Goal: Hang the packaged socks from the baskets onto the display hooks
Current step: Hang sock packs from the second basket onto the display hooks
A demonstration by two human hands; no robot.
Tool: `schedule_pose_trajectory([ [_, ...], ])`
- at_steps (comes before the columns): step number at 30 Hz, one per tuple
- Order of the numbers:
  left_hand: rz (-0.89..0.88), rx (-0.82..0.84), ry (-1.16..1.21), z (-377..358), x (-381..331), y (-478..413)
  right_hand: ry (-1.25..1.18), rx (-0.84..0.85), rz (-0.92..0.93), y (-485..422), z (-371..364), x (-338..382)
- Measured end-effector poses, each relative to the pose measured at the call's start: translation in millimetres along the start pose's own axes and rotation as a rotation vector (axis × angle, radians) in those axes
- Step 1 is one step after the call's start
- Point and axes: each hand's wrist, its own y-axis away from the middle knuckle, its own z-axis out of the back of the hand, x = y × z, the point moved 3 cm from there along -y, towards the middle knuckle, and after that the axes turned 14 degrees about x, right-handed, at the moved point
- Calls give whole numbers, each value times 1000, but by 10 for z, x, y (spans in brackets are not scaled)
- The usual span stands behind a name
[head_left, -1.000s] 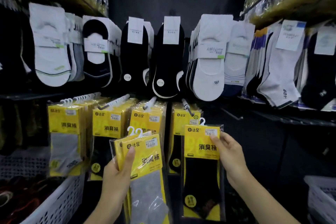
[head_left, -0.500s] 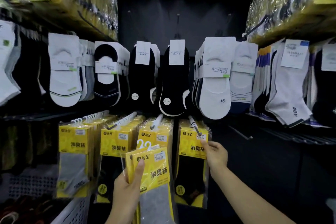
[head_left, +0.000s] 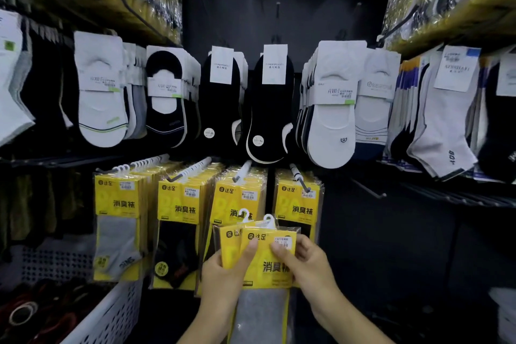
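dim sock wall (head_left: 279,22) | left hand (head_left: 223,274), right hand (head_left: 310,268) gripping sock packs (head_left: 268,268) | lower ends cut off

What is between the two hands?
In the head view, yellow sock packs fill the gap, pinched by the left hand and right hand.

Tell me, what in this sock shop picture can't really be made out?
All in the head view:
- The back packet in the held stack: mostly covered by the front packet and the left hand.
- How many packets are held: overlap hides it.
- Small print on the front packet's sticker: too tiny, partly under the right hand.
- The basket contents: dark, blurred, cut off by the left edge.
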Motion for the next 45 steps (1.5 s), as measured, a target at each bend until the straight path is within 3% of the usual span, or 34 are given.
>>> schedule_pose_trajectory([
  [5,-58,-25,-75,115,-37,-11,-117,-144,0,12,332,79],
  [9,-125,-37,-128,270,-113,-57,-73,-323,68,-71,713,235],
  [14,-145,-39,-164,353,-191,-73,100,-228,164,-405,790,428],
  [19,-179,-69,-137,341,-262,-48,137,-226,87,-742,802,265],
  [25,-182,-12,-173,327,-209,-88,191,-624,-128,-853,917,5],
  [27,-174,5,-173,311,-187,-94,155,-686,-175,-749,915,-65],
  [30,-170,3,-169,266,-187,-93,120,-570,-134,-613,818,-140],
  [35,-88,98,-176,-34,-115,-167,46,-49,-60,-234,389,-56],
  [37,-90,125,-189,-200,-78,-202,2,60,-85,-108,301,-47],
  [39,-102,174,-182,-365,-53,-212,-18,26,-80,-34,332,-36],
  [45,-67,336,-177,-624,90,-216,-96,-344,-26,-16,744,-18],
])
